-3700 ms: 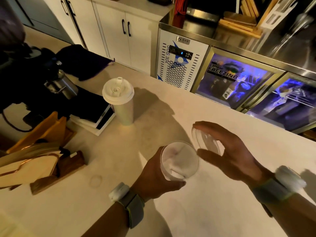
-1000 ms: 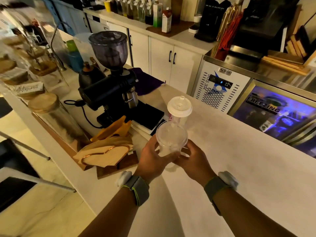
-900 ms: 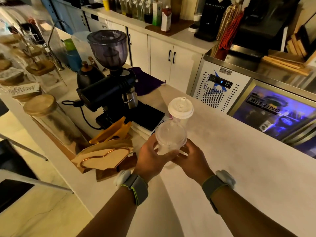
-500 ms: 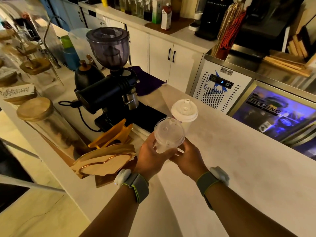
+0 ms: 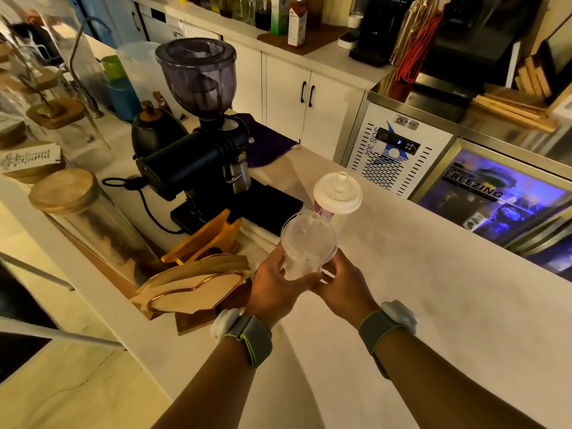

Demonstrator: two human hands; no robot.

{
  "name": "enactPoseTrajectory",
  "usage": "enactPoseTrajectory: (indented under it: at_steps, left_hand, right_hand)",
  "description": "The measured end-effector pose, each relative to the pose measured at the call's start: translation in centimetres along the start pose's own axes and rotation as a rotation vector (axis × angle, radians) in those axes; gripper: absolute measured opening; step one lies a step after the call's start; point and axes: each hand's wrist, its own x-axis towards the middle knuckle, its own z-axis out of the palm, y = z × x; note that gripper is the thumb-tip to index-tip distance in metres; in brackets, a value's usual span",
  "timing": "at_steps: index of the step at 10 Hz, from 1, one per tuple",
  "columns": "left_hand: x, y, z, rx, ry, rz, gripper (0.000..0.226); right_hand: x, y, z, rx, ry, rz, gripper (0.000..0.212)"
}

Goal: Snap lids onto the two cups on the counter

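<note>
A: Surroundings? 
B: Black coffee grinder point(image 5: 198, 144) at ten o'clock; white-lidded opaque cup point(image 5: 337, 199) just behind, twelve o'clock.

A: Target? 
B: Clear plastic cup point(image 5: 305, 247), lid on, gripped by left hand point(image 5: 275, 287) and right hand point(image 5: 342, 284) over white counter point(image 5: 433, 289).

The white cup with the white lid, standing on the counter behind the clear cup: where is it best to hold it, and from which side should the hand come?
Probably grip the white cup by its side wall just under the white lid, coming from the right. It stands upright, its wide lid overhangs the wall, the clear cup blocks the near side, and the coffee grinder crowds the left.
</note>
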Motion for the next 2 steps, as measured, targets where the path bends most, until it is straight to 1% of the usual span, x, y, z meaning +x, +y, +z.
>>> enactPoseTrajectory:
  at_steps: [1, 2]
  left_hand:
    - [-1.07, -0.35, -0.06, 0.033, 0.005, 0.021, 0.076]
    - [-2.00, -0.43, -0.29, 0.007, 0.036, 0.051, 0.073]
  right_hand:
    - [-0.91, 0.26, -0.49, 0.007, 0.005, 0.043, 0.079]
    - [-1.82, 0.27, -1.10, 0.016, 0.040, 0.058, 0.086]
